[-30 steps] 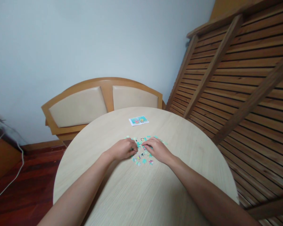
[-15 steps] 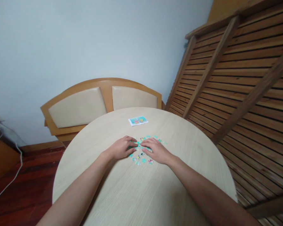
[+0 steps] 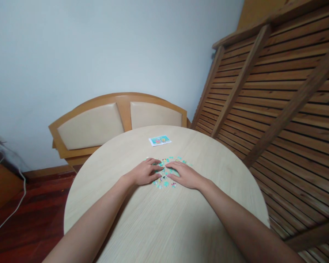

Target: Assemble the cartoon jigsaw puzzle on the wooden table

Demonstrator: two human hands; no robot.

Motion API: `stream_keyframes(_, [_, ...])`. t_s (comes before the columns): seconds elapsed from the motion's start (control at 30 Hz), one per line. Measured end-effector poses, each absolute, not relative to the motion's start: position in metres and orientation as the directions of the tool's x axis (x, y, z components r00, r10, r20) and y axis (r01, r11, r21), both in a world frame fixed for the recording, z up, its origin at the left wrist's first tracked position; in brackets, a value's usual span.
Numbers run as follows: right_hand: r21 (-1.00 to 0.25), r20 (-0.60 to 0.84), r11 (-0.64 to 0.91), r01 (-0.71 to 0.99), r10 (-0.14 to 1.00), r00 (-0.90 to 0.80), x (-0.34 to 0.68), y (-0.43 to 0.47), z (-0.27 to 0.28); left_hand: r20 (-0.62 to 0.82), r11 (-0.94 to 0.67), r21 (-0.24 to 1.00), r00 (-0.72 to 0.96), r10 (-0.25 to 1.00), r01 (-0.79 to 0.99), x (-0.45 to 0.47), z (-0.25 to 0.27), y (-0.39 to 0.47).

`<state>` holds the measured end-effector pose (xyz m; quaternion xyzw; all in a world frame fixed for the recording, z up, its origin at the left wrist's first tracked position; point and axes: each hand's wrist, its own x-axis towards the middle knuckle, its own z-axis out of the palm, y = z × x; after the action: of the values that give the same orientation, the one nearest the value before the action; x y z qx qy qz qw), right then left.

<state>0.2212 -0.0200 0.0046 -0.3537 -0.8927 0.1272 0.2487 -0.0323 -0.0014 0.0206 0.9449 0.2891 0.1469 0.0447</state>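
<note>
Small jigsaw puzzle pieces (image 3: 166, 183), mostly turquoise with some multicoloured ones, lie scattered on a round pale wood table (image 3: 142, 226). My left hand (image 3: 146, 171) rests over the left side of the pieces, fingers apart and pointing right. From the other side, my right hand (image 3: 185, 174) reaches over the pieces with its fingers spread, pointing left. A narrow gap separates the fingertips. Neither hand visibly grips a piece, and some pieces are hidden beneath the fingers. Beyond them lies a picture card (image 3: 160, 140) with cartoon figures on turquoise.
Behind the table stands a wooden headboard (image 3: 123, 98) with cream panels against the wall. A slatted wooden frame (image 3: 263, 109) leans along the right. At the left, a white cable (image 3: 24, 186) hangs above the dark red floor (image 3: 46, 204).
My left hand has slid slightly right over the pieces, and my right hand has also shifted a little right. The view has moved slightly; the card lies as before.
</note>
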Motion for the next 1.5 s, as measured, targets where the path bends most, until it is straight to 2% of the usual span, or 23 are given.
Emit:
stream_keyframes(0.17, [-0.407, 0.300, 0.681, 0.609, 0.729, -0.615, 0.228, -0.019, 0.003, 0.236, -0.801, 0.123, 0.767, 0.597, 0.586, -0.030, 0.012, 0.000])
stream_keyframes(0.4, [-0.451, 0.195, 0.625, 0.637, 0.766, -0.613, 0.232, -0.019, 0.008, 0.203, -0.790, 0.117, 0.764, 0.612, 0.602, -0.030, 0.008, 0.001])
stream_keyframes(0.67, [-0.439, 0.149, 0.699, 0.565, 0.677, -0.721, 0.234, -0.019, 0.021, 0.165, -0.723, 0.188, 0.705, 0.690, 0.664, -0.031, 0.003, 0.004])
stream_keyframes(0.77, [-0.437, 0.161, 0.716, 0.544, 0.657, -0.736, 0.233, -0.020, 0.022, 0.162, -0.718, 0.212, 0.701, 0.695, 0.663, -0.029, 0.003, 0.003])
stream_keyframes(0.97, [-0.437, 0.306, 0.746, 0.502, 0.648, -0.697, 0.231, -0.024, 0.023, 0.155, -0.715, 0.219, 0.700, 0.697, 0.664, -0.029, -0.001, 0.001])
stream_keyframes(1.2, [-0.520, 0.290, 0.727, 0.448, 0.643, -0.709, 0.230, -0.027, 0.020, 0.164, -0.723, 0.214, 0.705, 0.690, 0.657, -0.027, -0.006, -0.002])
stream_keyframes(1.5, [-0.445, 0.266, 0.732, 0.516, 0.658, -0.704, 0.223, -0.032, 0.017, 0.107, -0.718, 0.223, 0.715, 0.691, 0.660, -0.035, 0.000, -0.001])
